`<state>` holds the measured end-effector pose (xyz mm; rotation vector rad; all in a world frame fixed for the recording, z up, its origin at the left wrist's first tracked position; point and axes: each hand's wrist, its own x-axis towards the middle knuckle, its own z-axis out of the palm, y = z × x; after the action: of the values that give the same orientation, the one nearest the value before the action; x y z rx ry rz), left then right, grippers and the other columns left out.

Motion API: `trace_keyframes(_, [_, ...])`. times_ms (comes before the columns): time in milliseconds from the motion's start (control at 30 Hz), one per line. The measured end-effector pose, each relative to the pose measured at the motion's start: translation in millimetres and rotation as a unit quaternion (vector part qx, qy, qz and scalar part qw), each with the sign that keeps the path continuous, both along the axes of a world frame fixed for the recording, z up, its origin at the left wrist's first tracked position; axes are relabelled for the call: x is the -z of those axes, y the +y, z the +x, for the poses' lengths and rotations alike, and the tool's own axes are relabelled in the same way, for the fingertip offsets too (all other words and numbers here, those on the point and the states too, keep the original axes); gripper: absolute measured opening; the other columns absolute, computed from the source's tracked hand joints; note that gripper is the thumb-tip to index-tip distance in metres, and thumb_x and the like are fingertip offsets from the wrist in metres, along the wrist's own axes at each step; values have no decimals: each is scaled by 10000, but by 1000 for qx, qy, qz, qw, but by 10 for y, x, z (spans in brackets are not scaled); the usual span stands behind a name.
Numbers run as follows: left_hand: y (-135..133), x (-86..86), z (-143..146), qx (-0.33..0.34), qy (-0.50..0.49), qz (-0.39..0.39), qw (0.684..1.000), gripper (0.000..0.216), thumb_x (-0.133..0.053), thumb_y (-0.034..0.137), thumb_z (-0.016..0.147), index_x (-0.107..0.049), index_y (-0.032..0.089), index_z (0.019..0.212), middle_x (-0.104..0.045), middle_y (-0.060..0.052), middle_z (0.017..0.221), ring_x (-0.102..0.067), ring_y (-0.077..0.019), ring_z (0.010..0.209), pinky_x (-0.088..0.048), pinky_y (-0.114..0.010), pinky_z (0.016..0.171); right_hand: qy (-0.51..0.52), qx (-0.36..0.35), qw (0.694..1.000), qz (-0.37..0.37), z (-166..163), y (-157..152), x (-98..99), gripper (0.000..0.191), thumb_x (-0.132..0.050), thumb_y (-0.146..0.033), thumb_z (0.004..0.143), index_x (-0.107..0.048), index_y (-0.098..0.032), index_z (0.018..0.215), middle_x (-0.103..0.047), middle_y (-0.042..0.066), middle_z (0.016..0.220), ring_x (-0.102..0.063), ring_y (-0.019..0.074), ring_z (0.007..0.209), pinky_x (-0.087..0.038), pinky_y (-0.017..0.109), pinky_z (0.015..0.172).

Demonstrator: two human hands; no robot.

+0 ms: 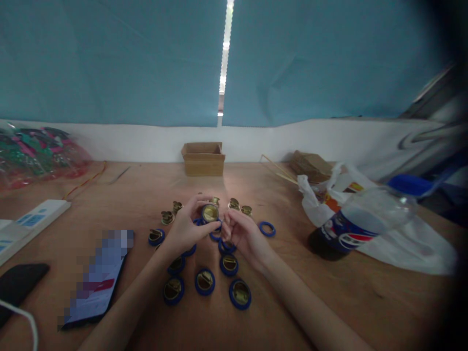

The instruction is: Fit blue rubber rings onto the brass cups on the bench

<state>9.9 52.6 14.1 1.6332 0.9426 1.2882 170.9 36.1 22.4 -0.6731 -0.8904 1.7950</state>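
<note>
Blue cloth (109,63) hangs beyond our wooden table (300,307), with a cardboard box (204,166) standing near the back. From the head view, our one view, we see the round gold-coloured piece (210,213) with its blue rim raised above the table, in our left hand (186,228): thumb and fingers close around its edge, leaving the gold face uncovered. Our right hand (245,233) is just beside it, fingers curled in; we cannot tell whether they pinch anything. Below and around lie similar blue-rimmed pieces (204,282), small gold-coloured parts (167,217) and, to the right, a loose blue ring (267,229). We judge the held piece light and stiff, probably metal within a plastic-like rim. Its shiny face is likely slippery, so we would take it by opposite sides of the rim, thumb against fingertips, and keep off the middle. Breakage seems unlikely, but any thin clip or pin, such as the bars on the pieces below, could bend if we squeezed there.
</note>
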Motion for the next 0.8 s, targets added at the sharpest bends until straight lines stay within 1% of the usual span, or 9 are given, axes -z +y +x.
trace_keyframes(133, [-8, 24, -11, -8, 65, 34, 997, 451, -732, 154, 682, -561, 189, 1098, -653, -75, 1074, -630, -215, 996, -496, -335, 878, -2, 9, 1000, 10, 9, 14, 20, 231, -642, -342, 799, -547, -182, 662, -508, -29, 535, -447, 105, 507, -388, 222, 519])
trace_keyframes(267, [-26, -18, -31, -36, 149, 56, 987, 425, -739, 189, 689, -578, 197, 1082, -672, -62, 1014, -646, -217, 930, -511, -346, 834, -29, 19, 999, 6, 9, 17, 31, 224, -662, -328, 791, -554, -177, 664, -498, -34, 537, -422, 95, 490, -361, 215, 492])
trace_keyframes(467, [-79, -106, -2, -62, 238, 124, 961, 452, -766, 159, 667, -573, 180, 1075, -654, -83, 1075, -609, -237, 1005, -483, -389, 883, -48, 23, 998, -19, 17, 17, 25, 252, -701, -347, 746, -540, -176, 655, -478, -46, 551, -390, 81, 480, -323, 206, 460])
trace_keyframes(633, [-107, -88, 30, -50, 270, 174, 946, 437, -734, 101, 688, -556, 192, 1077, -635, -68, 1065, -587, -224, 1014, -475, -386, 890, -83, 32, 996, -10, 26, 27, 27, 265, -696, -363, 746, -544, -168, 651, -479, -49, 558, -370, 71, 475, -299, 198, 448])
trace_keyframes(800, [-103, -63, 37, -43, 281, 190, 940, 475, -716, 85, 696, -541, 208, 1120, -620, -65, 1080, -572, -239, 1039, -467, -415, 909, -92, 21, 996, -9, 28, 33, 37, 250, -680, -373, 760, -560, -170, 679, -478, -47, 565, -370, 74, 481, -306, 200, 458])
